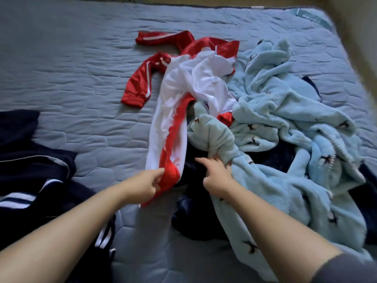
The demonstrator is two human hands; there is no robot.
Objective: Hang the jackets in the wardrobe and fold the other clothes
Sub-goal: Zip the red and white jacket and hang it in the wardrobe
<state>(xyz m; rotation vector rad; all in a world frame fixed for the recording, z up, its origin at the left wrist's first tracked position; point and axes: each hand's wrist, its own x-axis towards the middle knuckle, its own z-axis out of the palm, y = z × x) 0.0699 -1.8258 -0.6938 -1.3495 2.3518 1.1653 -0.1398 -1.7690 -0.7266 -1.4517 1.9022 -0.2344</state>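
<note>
A red and white track jacket (pixel 183 84) lies crumpled in the middle of the bed, its red sleeves spread to the left. My left hand (pixel 146 184) pinches its lower hem, where red and white fabric meet. Right of it a fluffy light blue garment (pixel 285 123) with small dark prints sprawls over the bed. My right hand (pixel 216 172) grips a bunched sleeve of that blue garment, with the index finger pointing out to the left. A dark navy garment (pixel 195 209) lies partly under both.
Dark navy clothes with white stripes (pixel 34 170) are piled at the left edge of the blue-grey quilted mattress (pixel 81 78). A beige wall (pixel 357 27) borders the bed at the far right.
</note>
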